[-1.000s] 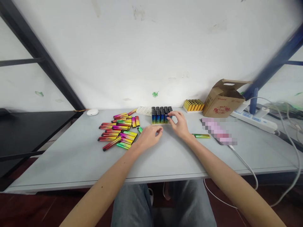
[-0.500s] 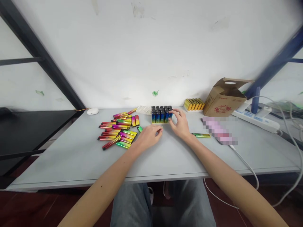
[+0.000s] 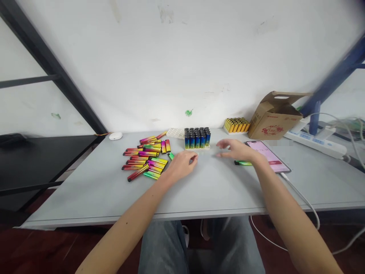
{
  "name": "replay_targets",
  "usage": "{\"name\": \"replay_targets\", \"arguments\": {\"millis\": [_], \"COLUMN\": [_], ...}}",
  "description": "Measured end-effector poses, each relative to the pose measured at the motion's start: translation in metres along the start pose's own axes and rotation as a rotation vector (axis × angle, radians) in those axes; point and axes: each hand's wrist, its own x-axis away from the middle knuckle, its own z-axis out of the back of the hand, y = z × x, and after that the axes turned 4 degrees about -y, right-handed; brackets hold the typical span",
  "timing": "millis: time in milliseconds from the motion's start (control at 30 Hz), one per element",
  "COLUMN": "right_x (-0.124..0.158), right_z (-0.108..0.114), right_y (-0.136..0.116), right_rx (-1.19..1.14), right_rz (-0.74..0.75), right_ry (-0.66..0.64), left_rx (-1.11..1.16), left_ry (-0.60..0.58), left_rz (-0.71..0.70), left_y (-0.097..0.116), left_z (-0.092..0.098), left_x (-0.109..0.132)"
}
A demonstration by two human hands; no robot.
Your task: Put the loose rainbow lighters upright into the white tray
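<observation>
Right hand (image 3: 236,150) blurred, fingers flat and spread, nothing held. Green lighter (image 3: 243,163) just beside it at 5 o'clock, flat on table, long axis 3-to-9. Left hand (image 3: 182,166) farther off, loosely curled, contents unclear. Tray of blue lighters (image 3: 196,139) at its 1 o'clock.

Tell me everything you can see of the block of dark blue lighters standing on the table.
The block of lighters stands upright in tight rows on a pale base, at the back middle of the grey table. Caps look black; glossy bodies run from blue down to green-yellow. A white tray lies to its left, yellow lighters further right. Nothing touches it: the left hand sits in front, the blurred right hand off to the right.
</observation>
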Motion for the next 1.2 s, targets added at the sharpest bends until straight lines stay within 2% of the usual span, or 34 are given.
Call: {"name": "replay_targets", "arguments": {"millis": [67, 200, 367, 433, 567, 700, 800, 933, 1100, 1200], "right_x": [0.01, 0.028, 0.027, 0.02, 0.003, -0.01, -0.016, -0.018, -0.011, -0.009], "right_z": [0.015, 0.032, 0.028, 0.02, -0.002, -0.026, -0.038, -0.039, -0.032, -0.035], "right_y": [0.013, 0.037, 0.045, 0.039, 0.023, 0.01, 0.002, -0.007, -0.018, -0.027], "right_rx": [0.015, -0.007, -0.087, -0.082, -0.009, -0.213, -0.437, -0.779, -1.081, -1.134], "right_rz": [-0.106, -0.216, -0.33, -0.318, -0.176, -0.133, -0.15, -0.193, -0.049, 0.043], "right_ry": [-0.159, -0.206, -0.285, -0.229, 0.075, 0.23, 0.271, 0.291, 0.121, 0.109], "left_rx": [-0.013, -0.018, -0.03, -0.037, -0.038, -0.01, 0.041, 0.09, 0.211, 0.282], "left_ry": [-0.011, -0.018, -0.02, -0.029, -0.028, -0.015, -0.011, -0.012, -0.008, 0.009], "left_rz": [0.0, 0.01, 0.007, -0.003, -0.012, -0.005, 0.01, 0.018, 0.037, 0.062], "left_y": [0.001, 0.001, 0.001, 0.002, 0.004, 0.003, 0.002, 0.002, 0.003, 0.004], "left_z": [0.0, 0.001, -0.001, -0.001, -0.001, -0.002, -0.005, -0.007, -0.007, -0.008], "left_x": [0.0, 0.0, 0.001, 0.001, 0.001, 0.001, 0.001, -0.001, -0.003, -0.004]}}
